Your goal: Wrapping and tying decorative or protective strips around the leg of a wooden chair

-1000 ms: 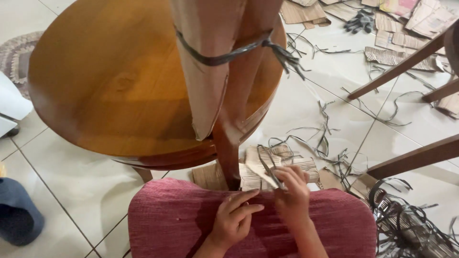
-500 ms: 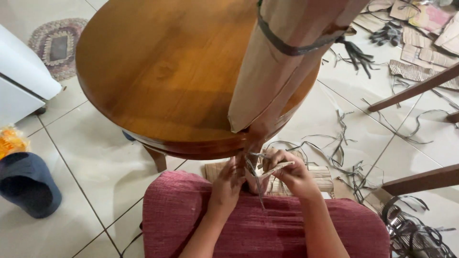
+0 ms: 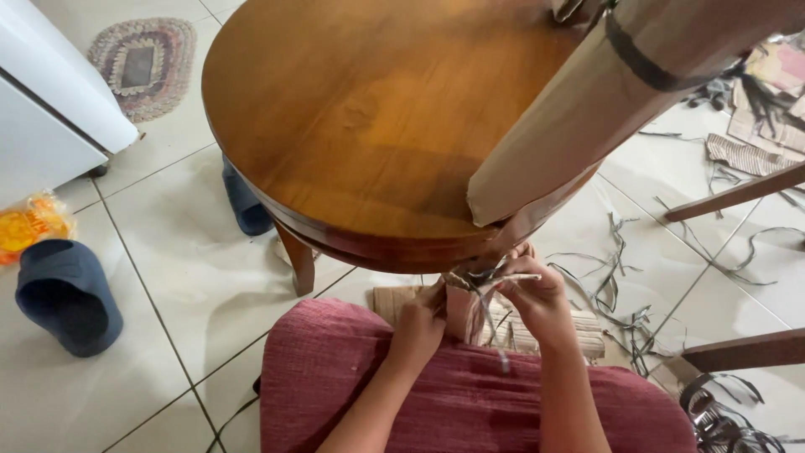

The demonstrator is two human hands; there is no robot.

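Observation:
A long brown cardboard piece bound by a dark strap leans from the top right down past the rim of a round wooden table. Just under the rim, my left hand grips the lower end of the cardboard. My right hand pinches thin grey strips against that end; some strips hang down over my lap, covered in red cloth.
Flattened cardboard lies on the white tiled floor under my hands. Loose grey strips scatter to the right, near two wooden chair legs. Dark slippers sit at left, beside a white appliance and a small rug.
My view has swung left and closer. Both hands have risen from my lap to the cardboard's lower end and taken hold of the strips there.

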